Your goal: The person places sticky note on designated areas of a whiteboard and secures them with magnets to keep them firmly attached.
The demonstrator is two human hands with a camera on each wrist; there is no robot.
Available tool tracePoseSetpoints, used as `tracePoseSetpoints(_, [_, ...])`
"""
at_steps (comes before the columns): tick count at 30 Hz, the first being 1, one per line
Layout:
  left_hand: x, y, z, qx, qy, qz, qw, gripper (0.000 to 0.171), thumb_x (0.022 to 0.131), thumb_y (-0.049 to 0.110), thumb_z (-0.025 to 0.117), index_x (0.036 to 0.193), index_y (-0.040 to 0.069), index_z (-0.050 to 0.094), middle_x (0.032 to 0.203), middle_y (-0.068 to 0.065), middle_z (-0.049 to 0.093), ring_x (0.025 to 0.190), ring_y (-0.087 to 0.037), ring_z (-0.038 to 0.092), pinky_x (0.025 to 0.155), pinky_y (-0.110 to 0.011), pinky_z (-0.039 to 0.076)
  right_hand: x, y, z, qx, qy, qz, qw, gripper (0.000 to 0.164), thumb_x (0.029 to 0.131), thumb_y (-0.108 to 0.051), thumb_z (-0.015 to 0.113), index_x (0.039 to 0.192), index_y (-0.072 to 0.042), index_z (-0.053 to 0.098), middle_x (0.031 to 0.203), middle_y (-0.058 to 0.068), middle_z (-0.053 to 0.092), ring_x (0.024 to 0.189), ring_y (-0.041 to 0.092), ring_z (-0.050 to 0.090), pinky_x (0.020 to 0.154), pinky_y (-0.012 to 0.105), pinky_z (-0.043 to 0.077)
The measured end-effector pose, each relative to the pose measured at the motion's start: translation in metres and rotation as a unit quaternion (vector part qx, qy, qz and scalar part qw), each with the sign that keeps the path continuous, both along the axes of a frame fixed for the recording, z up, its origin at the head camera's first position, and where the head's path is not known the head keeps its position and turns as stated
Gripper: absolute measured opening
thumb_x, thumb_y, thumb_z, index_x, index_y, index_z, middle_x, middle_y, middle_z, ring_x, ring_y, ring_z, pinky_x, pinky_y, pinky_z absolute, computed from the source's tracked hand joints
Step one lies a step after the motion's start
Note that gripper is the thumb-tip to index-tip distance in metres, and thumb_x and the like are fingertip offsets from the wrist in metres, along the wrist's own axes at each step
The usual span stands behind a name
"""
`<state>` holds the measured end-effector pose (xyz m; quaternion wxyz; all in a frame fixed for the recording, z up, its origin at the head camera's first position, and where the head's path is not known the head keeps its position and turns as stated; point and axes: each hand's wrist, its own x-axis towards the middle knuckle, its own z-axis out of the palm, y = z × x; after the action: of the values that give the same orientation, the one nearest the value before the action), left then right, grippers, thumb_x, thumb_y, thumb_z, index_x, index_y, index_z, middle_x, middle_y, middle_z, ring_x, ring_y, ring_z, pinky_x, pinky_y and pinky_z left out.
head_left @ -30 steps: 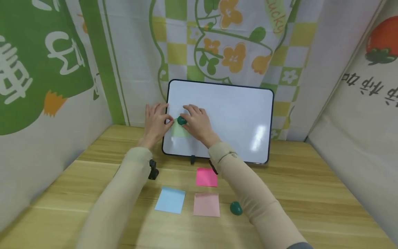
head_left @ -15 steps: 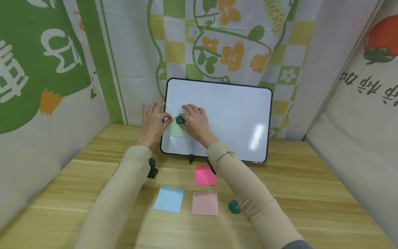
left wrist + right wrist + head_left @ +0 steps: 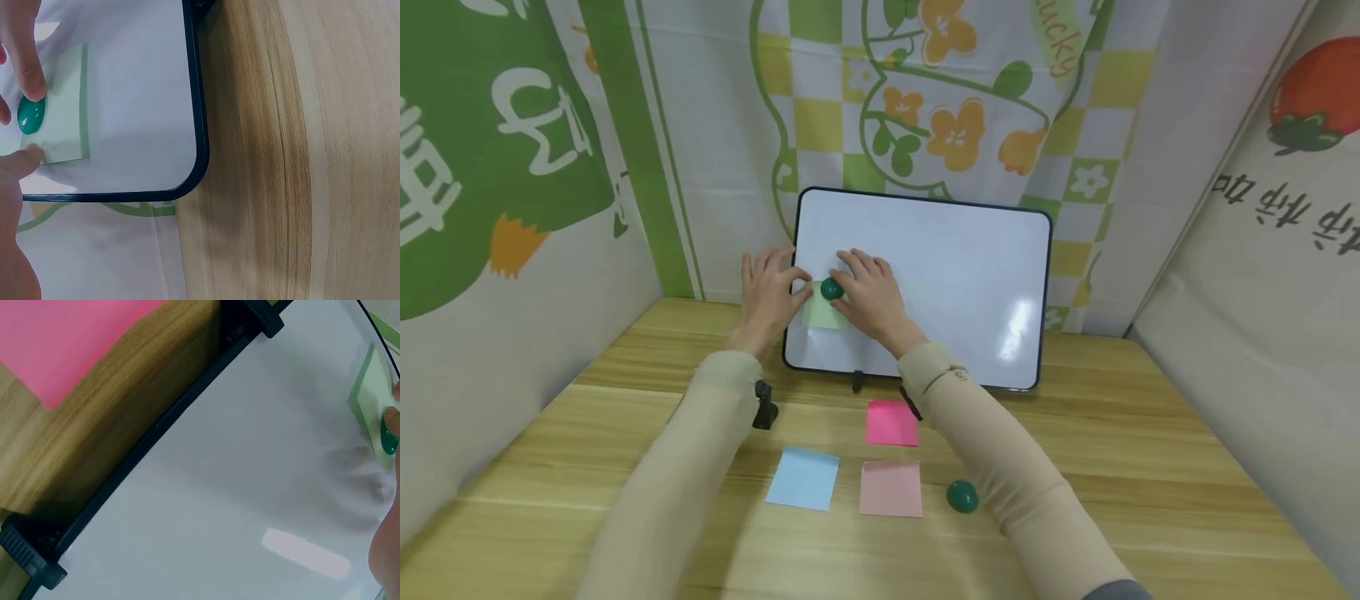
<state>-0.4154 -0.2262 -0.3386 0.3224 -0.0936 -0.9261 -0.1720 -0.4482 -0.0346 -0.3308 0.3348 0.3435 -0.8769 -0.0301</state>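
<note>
A pale green sticky note (image 3: 822, 315) lies against the left part of the whiteboard (image 3: 955, 283). Near the note's top edge sits a dark green, domed oval magnet (image 3: 31, 115), which my right hand (image 3: 872, 296) holds between thumb and index finger. At the note's upper left corner, thumb and index finger of my left hand (image 3: 767, 296) pinch the paper, the other fingers raised beside the board's frame. In the right wrist view the magnet (image 3: 389, 439) is partly hidden by the thumb, and most of the right hand is out of frame.
On the wooden table lie a bright pink note (image 3: 892, 423), a blue note (image 3: 802, 479), a dusty pink note (image 3: 891, 488) and a second green magnet (image 3: 962, 497). Black feet (image 3: 34, 550) carry the board. Printed cloth (image 3: 955, 100) hangs behind it.
The camera view shifts slightly, so the whole scene slides a little left. Both hands stay at the note and the magnet, with hardly any visible movement.
</note>
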Motion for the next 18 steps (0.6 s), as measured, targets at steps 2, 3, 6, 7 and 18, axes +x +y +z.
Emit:
tracePoseSetpoints(2, [0.0, 0.0, 0.001, 0.006, -0.003, -0.008, 0.9999, 0.027, 0.089, 0.026, 0.075, 0.11, 0.01, 0.073, 0.152, -0.015, 0.044, 0.143, -0.039, 0.033, 0.122, -0.065, 0.006, 0.001, 0.002, 0.002, 0.002, 0.001, 0.003, 1.0, 0.051, 0.092, -0.047, 0.068, 0.135, -0.021, 0.061, 0.153, 0.005, 0.046, 0.143, 0.025, 0.041, 0.114, 0.045, 0.039])
tracePoseSetpoints(3, [0.001, -0.001, 0.002, 0.007, -0.005, -0.012, 0.9999, 0.03, 0.088, 0.027, 0.076, 0.112, 0.01, 0.072, 0.152, -0.016, 0.044, 0.143, -0.039, 0.033, 0.122, -0.065, 0.006, 0.001, 0.002, 0.004, 0.003, 0.001, 0.005, 1.0, 0.052, 0.091, -0.048, 0.068, 0.136, -0.022, 0.061, 0.153, 0.005, 0.045, 0.143, 0.026, 0.04, 0.115, 0.045, 0.038])
tracePoseSetpoints(6, [0.001, -0.002, 0.002, 0.006, -0.01, -0.019, 0.9998, 0.036, 0.088, 0.028, 0.076, 0.119, 0.009, 0.069, 0.152, -0.018, 0.044, 0.143, -0.04, 0.033, 0.121, -0.066, 0.008, 0.003, 0.005, 0.006, 0.01, -0.004, 0.008, 1.0, 0.054, 0.091, -0.049, 0.067, 0.137, -0.022, 0.059, 0.154, 0.005, 0.045, 0.144, 0.026, 0.039, 0.115, 0.046, 0.038])
tracePoseSetpoints(7, [0.001, -0.003, 0.002, 0.004, -0.012, -0.02, 0.9997, 0.038, 0.088, 0.028, 0.076, 0.12, 0.009, 0.068, 0.152, -0.018, 0.044, 0.143, -0.04, 0.033, 0.121, -0.066, 0.008, 0.004, 0.006, 0.007, 0.012, -0.006, 0.008, 1.0, 0.055, 0.091, -0.05, 0.067, 0.138, -0.022, 0.059, 0.154, 0.005, 0.044, 0.144, 0.026, 0.039, 0.115, 0.046, 0.037])
tracePoseSetpoints(18, [0.007, -0.006, 0.001, -0.006, -0.041, -0.03, 0.9987, 0.05, 0.089, 0.03, 0.074, 0.133, 0.009, 0.06, 0.157, -0.018, 0.037, 0.146, -0.041, 0.027, 0.122, -0.065, 0.005, 0.011, 0.027, 0.011, 0.018, -0.044, 0.001, 0.999, 0.061, 0.093, -0.053, 0.063, 0.142, -0.02, 0.053, 0.158, 0.006, 0.039, 0.148, 0.027, 0.033, 0.12, 0.048, 0.031])
